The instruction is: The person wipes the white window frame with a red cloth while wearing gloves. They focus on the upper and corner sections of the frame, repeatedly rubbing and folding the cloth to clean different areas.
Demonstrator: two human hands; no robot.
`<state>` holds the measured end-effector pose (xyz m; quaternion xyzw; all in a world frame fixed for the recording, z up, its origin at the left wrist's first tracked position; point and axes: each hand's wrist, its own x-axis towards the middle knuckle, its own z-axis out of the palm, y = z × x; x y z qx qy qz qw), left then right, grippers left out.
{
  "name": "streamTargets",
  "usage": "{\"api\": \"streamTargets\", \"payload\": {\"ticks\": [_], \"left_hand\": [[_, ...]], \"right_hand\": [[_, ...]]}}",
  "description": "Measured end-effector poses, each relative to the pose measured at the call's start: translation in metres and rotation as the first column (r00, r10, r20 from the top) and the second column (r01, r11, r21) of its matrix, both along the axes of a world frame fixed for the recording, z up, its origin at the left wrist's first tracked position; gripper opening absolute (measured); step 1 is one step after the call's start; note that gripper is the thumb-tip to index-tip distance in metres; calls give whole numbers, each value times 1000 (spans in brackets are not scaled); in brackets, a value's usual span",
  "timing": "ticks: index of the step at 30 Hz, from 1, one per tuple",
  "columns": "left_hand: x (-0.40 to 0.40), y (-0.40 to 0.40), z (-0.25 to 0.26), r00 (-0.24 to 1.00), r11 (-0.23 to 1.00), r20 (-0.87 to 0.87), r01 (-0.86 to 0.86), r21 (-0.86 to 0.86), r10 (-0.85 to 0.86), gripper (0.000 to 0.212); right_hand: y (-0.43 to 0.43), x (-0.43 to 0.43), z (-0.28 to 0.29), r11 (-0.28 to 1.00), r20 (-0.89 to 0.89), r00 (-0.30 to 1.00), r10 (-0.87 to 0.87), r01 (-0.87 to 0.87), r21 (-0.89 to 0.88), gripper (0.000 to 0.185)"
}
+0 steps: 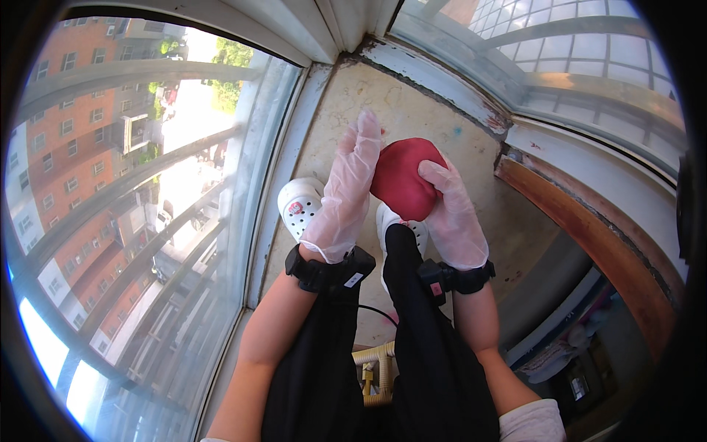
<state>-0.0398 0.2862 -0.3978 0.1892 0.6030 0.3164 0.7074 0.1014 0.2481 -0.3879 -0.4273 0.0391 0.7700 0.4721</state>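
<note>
A smooth red lump that looks like modelling clay or dough [407,179] is up in the air above the floor. My right hand [455,212], in a thin clear plastic glove, grips it from the right, thumb pressed on its upper face; the other fingers are mostly hidden behind it. On the lump's left side is my left hand [348,188], gloved the same way, held flat with its fingers stretched out. Its palm faces the lump at the edge; whether it touches cannot be told. Each wrist wears a black strap with a small box.
White clogs [298,204] are on my feet on the stained, cream stone-look floor [409,99]. A barred window [165,193] runs along the left, another window [580,55] at upper right. A wooden edge [596,248] curves along the right. A woven seat [378,353] shows between my legs.
</note>
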Motion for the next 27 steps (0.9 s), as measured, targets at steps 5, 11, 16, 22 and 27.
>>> {"api": "streamTargets", "payload": {"ticks": [5, 11, 16, 22, 27], "left_hand": [[5, 1, -7, 999, 1000, 45, -18, 4, 17, 49], [1, 9, -12, 986, 996, 140, -86, -39, 90, 46], [-2, 10, -20, 980, 997, 192, -32, -76, 47, 45], [-7, -4, -26, 998, 995, -68, 13, 99, -6, 46], [-20, 0, -16, 989, 989, -146, 35, 142, -14, 47]], "right_hand": [[2, -6, -11, 999, 11, 1000, 3, -3, 52, 41], [-6, 3, -20, 991, -129, 983, 133, -133, 8, 46], [-7, 3, -23, 987, -241, 960, 141, -156, -47, 46], [-7, 4, -17, 974, -43, 992, -117, 106, -201, 45], [19, 27, -65, 956, 465, 836, -292, 237, 175, 39]]}}
